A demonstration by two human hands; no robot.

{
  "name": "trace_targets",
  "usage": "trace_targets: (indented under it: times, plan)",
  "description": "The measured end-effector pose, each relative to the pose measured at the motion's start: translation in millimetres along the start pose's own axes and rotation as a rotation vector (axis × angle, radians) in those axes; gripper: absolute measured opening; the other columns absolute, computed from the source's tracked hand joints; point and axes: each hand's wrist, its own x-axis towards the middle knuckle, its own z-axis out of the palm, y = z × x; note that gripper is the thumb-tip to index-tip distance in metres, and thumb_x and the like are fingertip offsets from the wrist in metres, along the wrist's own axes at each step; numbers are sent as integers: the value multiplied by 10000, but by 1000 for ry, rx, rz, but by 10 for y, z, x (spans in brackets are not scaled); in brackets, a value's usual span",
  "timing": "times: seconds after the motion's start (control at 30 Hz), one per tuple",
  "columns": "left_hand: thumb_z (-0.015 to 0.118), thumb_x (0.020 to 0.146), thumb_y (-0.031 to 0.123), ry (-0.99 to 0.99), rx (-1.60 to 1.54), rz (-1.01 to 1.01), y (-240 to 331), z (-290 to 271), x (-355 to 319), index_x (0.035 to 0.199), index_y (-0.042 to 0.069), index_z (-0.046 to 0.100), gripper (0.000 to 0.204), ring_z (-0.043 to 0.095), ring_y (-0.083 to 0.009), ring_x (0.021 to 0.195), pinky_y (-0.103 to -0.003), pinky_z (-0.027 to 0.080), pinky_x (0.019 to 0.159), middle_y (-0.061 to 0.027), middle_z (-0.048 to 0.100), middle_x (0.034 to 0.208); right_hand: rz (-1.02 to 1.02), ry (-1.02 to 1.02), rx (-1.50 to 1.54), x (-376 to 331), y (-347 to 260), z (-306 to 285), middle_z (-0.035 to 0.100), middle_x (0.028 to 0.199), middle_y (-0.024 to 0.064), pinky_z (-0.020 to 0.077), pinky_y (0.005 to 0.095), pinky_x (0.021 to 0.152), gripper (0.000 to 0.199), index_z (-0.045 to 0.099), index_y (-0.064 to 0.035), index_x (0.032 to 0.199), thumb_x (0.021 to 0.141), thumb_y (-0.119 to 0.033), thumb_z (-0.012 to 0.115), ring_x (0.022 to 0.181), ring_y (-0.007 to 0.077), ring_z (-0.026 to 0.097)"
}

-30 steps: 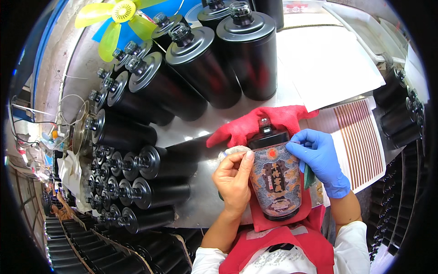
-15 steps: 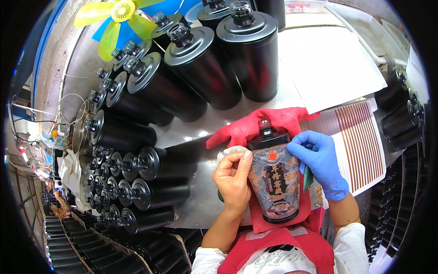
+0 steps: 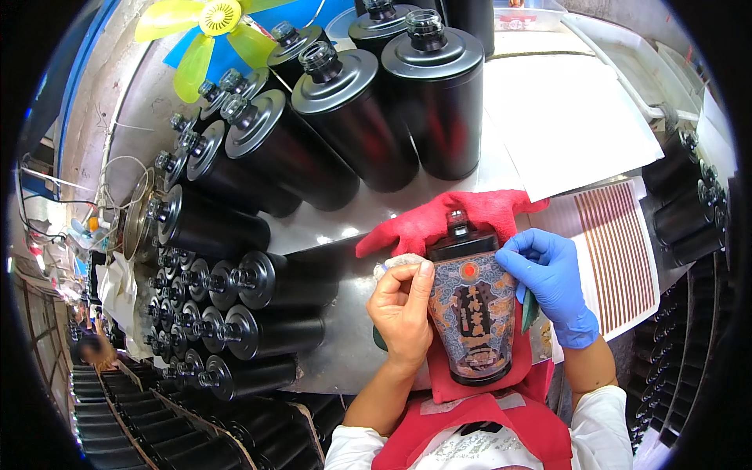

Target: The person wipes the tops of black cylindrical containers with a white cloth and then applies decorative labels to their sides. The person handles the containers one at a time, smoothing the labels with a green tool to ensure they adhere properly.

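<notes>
A black bottle (image 3: 473, 313) with a patterned grey and orange label lies on a red cloth (image 3: 454, 215) in front of me, neck pointing away. My bare left hand (image 3: 401, 309) presses on the label's left edge, with a small pale rag tucked under the fingers. My right hand (image 3: 550, 282), in a blue glove, grips the bottle's right side near the shoulder and holds a small dark green tool against it.
Many plain black bottles (image 3: 352, 117) stand and lie across the metal table (image 3: 337, 227) to the left and behind. A yellow fan (image 3: 215, 23) sits at the top left. A striped sheet of labels (image 3: 619, 251) lies at the right, a white sheet (image 3: 572, 117) behind it.
Both hands have shifted slightly along the label's edges. The bottle stays in place on the red cloth.
</notes>
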Motion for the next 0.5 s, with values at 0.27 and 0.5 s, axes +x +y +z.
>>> trace_targets:
  times: [0.27, 0.5]
  plan:
    - [650, 861, 17, 25, 17, -5, -21, 20, 21, 888, -32, 622, 63, 568, -73, 765, -202, 459, 695, -47, 624, 877, 8, 3, 11, 35, 36, -19, 626, 692, 21, 435, 174, 477, 116, 652, 1, 856, 810, -90, 706, 567, 42, 564]
    - [649, 869, 35, -7, 88, 31, -41, -21, 35, 889, -27, 622, 70, 553, -67, 787, -198, 451, 684, -35, 615, 900, 22, -11, -1, 44, 78, -8, 620, 720, 6, 434, 165, 497, 119, 647, -5, 878, 819, -96, 697, 592, 38, 564]
